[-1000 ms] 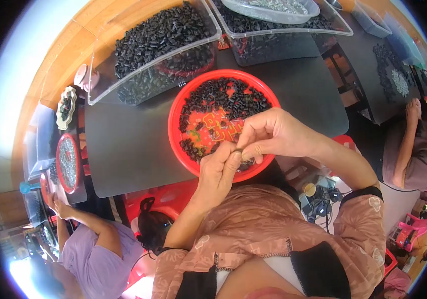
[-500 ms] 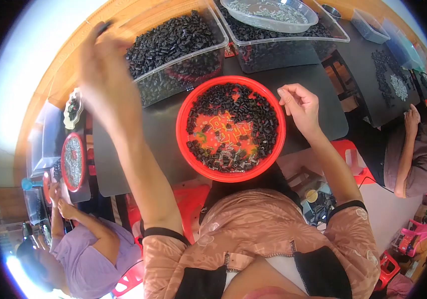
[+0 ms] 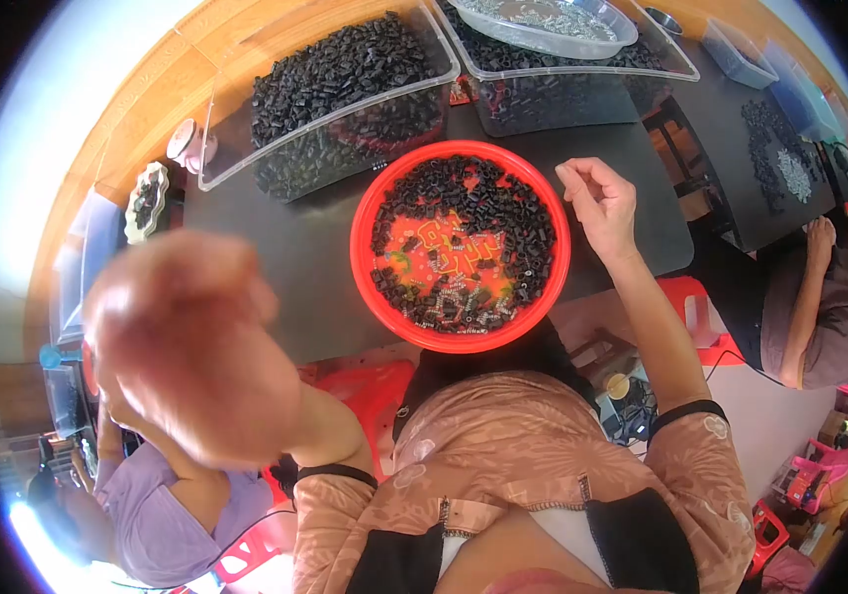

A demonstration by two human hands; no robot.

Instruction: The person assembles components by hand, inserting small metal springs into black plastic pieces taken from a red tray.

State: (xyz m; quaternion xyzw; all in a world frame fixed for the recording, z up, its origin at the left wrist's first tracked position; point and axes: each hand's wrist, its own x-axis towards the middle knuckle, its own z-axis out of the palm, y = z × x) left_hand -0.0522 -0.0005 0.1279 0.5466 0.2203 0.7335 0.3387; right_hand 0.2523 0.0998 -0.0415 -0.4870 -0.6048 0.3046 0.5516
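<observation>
A round red tray [image 3: 365,282] sits at the table's near edge, holding small black parts [image 3: 533,233] and tiny metal springs or screws [image 3: 464,307], too small to tell which. Just beyond the tray's right rim, my right hand [image 3: 602,203] is raised with thumb and fingertips pinched together; anything between them is too small to see. My left hand [image 3: 187,346] is up close to the camera on the left, away from the tray and smeared by motion, so its fingers and any contents cannot be made out.
Two clear bins [image 3: 345,129] [image 3: 563,99] of black parts stand behind the tray, the right one bearing a clear dish [image 3: 543,40]. A scalloped dish [image 3: 147,203] and pink-white container [image 3: 189,146] lie left. Co-workers sit at left [image 3: 167,515] and right [image 3: 830,327].
My left hand has come down and nearer the camera from beside the left bin, uncovering the pink-white container. My right hand is nearly where it was, still pinched.
</observation>
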